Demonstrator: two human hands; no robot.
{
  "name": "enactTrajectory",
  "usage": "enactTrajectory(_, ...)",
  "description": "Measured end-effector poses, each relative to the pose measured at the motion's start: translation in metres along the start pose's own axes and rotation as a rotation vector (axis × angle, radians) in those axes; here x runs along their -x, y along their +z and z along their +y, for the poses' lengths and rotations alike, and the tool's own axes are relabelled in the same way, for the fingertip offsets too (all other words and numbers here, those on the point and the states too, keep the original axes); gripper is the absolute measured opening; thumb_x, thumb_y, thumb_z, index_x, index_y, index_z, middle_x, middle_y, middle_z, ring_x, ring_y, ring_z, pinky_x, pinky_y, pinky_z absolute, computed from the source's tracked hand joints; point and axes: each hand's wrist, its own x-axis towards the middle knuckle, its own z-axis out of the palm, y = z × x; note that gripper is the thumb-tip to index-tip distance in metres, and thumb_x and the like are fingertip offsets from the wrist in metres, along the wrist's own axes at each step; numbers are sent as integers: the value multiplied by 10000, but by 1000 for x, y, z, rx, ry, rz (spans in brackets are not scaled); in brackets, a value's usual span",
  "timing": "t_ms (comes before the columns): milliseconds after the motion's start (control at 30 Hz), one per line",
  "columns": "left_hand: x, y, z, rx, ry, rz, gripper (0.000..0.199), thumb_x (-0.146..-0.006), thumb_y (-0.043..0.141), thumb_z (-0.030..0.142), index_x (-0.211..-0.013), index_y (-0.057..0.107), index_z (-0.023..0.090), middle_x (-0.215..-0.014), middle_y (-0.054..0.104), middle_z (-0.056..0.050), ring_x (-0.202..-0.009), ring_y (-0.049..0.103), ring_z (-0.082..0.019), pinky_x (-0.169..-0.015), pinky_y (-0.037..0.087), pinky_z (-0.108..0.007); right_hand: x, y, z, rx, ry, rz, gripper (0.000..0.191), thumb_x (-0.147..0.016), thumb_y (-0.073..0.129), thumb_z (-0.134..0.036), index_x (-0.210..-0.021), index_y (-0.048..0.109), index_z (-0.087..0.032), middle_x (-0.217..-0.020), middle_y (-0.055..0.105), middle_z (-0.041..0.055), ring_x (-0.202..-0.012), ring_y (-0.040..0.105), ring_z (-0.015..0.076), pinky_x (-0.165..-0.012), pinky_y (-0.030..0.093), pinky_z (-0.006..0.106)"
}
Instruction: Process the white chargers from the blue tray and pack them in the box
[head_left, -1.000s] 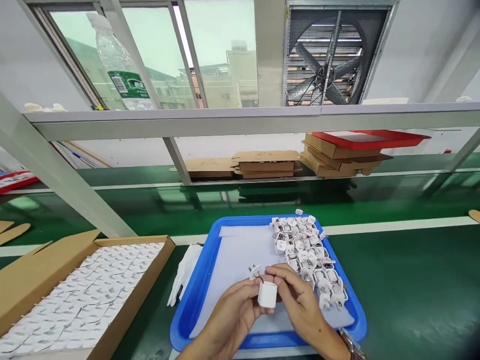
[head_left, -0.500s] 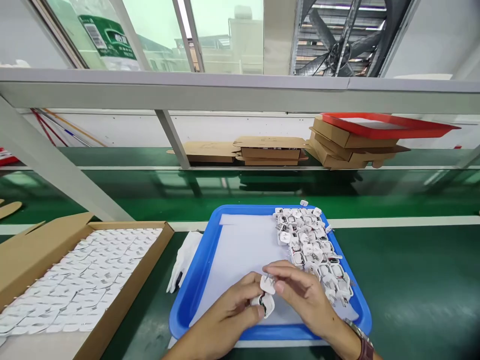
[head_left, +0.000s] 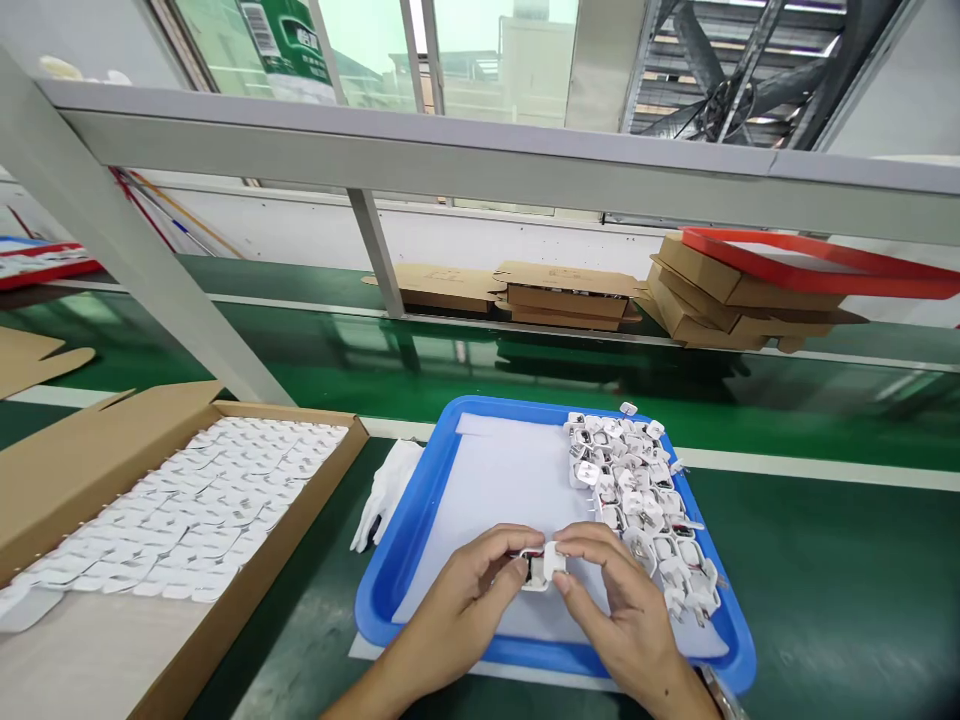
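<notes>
Over the front of a blue tray [head_left: 420, 500], my left hand [head_left: 469, 605] pinches a small white plastic housing [head_left: 535, 572] with darker parts and a bit of red showing inside. My right hand [head_left: 619, 600] grips a white cap piece [head_left: 553, 560] between thumb and fingers, close against the housing's right side. Whether the two pieces are joined I cannot tell. Many similar white plug-like units [head_left: 637, 490], some with metal prongs, lie heaped along the tray's right side on a white sheet [head_left: 495, 480].
To the left stands an open cardboard box [head_left: 300, 515] holding rows of white pieces [head_left: 195, 500]. A white glove [head_left: 386, 490] lies between box and tray. Behind are flat cartons [head_left: 562, 290], a red tray [head_left: 817, 262] on stacked boxes, and a slanted metal post [head_left: 172, 270].
My right hand has brought the white cap piece down beside the housing, which has turned in my left fingers. The whole view has shifted and tilted slightly.
</notes>
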Motion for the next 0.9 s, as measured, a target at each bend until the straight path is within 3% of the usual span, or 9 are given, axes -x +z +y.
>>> enactTrajectory(200, 0, 7, -1, 174, 18, 151, 324, -863, 798, 408, -1130, 811, 226, -1114, 785, -98, -1010, 726, -281, -877, 622, -363, 0, -2, 0, 108, -113, 25, 288, -950, 659, -103, -1190, 686, -259, -1129, 704, 100, -1062, 704, 245, -903, 609, 386)
enactTrajectory(333, -1, 8, -3, 208, 34, 194, 268, -831, 825, 411, -1027, 844, 229, -1171, 767, -122, -1107, 714, -320, -851, 651, -382, 1, 0, -5, 162, -166, 29, 313, -958, 632, -79, -1212, 669, -259, -1098, 694, 104, -1038, 687, 261, -879, 602, 419)
enactTrajectory(433, -2, 7, -4, 188, 59, 208, 208, -813, 835, 390, -936, 852, 224, -1141, 776, -135, -1098, 725, -320, -900, 639, -401, 3, 2, -7, 207, -208, -16, 366, -957, 607, -47, -1255, 642, -257, -1107, 697, 111, -1035, 682, 272, -867, 604, 434)
enactTrajectory(600, -3, 11, -10, 175, 54, 224, 140, -800, 827, 336, -835, 827, 201, -1047, 786, -131, -946, 746, -281, -809, 633, -358, 7, 1, -8, 262, -322, -132, 468, -943, 583, 25, -1352, 584, -204, -1164, 691, 145, -1083, 668, 286, -879, 604, 439)
enactTrajectory(767, -4, 5, -8, 230, -46, 144, 309, -843, 810, 377, -1099, 808, 205, -1092, 797, -110, -1063, 725, -294, -950, 595, -396, 5, -5, -6, 336, -321, -133, 459, -956, 573, 29, -1364, 568, -181, -1188, 649, 163, -1131, 620, 296, -913, 576, 465)
enactTrajectory(900, -3, -5, -4, 227, 11, 29, 339, -879, 794, 382, -1189, 818, 246, -1253, 736, -122, -1178, 682, -309, -1012, 563, -400, 4, -9, -5, 351, -318, -134, 446, -959, 581, 26, -1360, 554, -168, -1173, 637, 163, -1118, 605, 289, -909, 568, 470)
